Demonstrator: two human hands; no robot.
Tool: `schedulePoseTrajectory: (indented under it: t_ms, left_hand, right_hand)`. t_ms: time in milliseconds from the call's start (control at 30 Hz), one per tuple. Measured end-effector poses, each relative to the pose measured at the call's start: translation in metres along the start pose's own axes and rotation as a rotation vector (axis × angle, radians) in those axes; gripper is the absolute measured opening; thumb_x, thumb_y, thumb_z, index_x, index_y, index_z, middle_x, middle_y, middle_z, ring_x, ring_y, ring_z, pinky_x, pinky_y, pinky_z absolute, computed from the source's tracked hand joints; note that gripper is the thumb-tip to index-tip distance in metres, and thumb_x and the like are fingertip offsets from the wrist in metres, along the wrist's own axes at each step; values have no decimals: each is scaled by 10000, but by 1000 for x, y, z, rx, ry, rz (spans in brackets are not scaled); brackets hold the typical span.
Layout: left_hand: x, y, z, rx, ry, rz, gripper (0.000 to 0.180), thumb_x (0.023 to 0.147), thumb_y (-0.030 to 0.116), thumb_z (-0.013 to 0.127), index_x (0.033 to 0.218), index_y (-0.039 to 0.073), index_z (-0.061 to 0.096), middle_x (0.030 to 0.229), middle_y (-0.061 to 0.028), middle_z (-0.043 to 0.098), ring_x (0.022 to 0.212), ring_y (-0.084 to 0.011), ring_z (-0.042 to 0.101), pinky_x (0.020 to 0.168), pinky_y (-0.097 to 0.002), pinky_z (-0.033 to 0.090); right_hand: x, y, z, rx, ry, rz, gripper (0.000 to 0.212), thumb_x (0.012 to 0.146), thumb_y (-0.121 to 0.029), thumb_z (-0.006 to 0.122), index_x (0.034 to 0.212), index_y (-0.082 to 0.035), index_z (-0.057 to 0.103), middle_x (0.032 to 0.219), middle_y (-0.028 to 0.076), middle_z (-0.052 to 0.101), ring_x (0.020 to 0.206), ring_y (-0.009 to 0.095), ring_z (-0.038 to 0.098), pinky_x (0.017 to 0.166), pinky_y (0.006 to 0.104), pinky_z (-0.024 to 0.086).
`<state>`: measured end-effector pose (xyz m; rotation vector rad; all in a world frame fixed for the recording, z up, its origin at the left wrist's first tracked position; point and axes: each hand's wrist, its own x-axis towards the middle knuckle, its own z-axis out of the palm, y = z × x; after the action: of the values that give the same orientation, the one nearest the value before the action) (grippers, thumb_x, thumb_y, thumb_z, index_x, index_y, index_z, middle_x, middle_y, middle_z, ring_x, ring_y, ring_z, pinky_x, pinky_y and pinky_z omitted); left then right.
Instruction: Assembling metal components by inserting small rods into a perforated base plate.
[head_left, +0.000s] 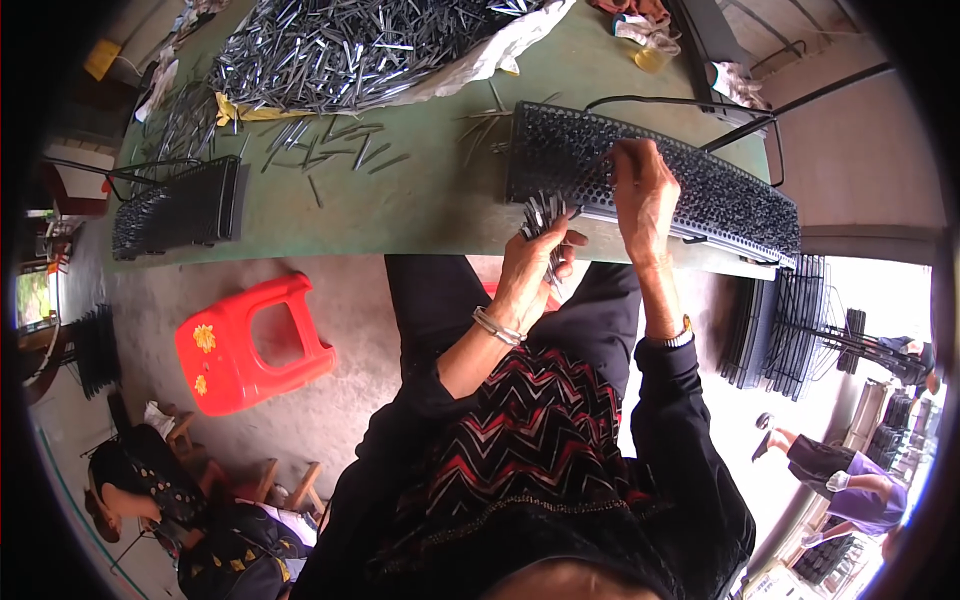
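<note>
My left hand [535,262] is closed round a bundle of short, thin metal strips [545,212], which stick up past the fingers just off the table's near edge. My right hand [645,190] hovers over a black perforated rack [735,200] on the green table. Its thumb and fingers are pinched together, but whatever lies between them is too small to make out. Many of the rack's holes hold dark upright pieces, while a bare patch of holes shows next to my right fingers.
A big heap of metal strips [370,45] lies on white sheeting at the far side, with loose strips scattered nearby. Another black rack [180,212] stands at the table's left end. A red plastic stool [225,350] is on the floor. Other people are at lower left and right.
</note>
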<state>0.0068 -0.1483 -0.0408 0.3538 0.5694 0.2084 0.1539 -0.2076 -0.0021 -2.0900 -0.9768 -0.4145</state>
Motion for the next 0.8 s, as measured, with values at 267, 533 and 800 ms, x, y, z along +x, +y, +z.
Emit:
schedulePoseTrajectory:
  t_ms: [267,533,800]
  left_hand:
    - [-1,2,-3,68,-20,3,162,891,187,632,1003,70,620,807,-52,622,612,-53,469,504,-189,346]
    - [0,-1,-5,40,-39,52,176,900,184,628,980,28,611,792,-89,639,588,-67,517,444,-194,361]
    - [-6,1,-1,36,-37,45,160,886,161,644,971,29,615,780,-88,639,591,-74,523,444,-197,367]
  right_hand:
    - [-2,-6,1,74,-79,107,79,854,-33,612,925,-64,629,720,66,630,569,94,572,525,252,452]
    - [-9,-6,8,-114,-72,-48,102,799,-68,673,893,-106,662,805,57,584,675,219,603,597,295,483]
    - [4,-3,-3,-218,-232,9,95,795,-177,686,886,-155,702,851,52,585,736,238,623,638,345,496]
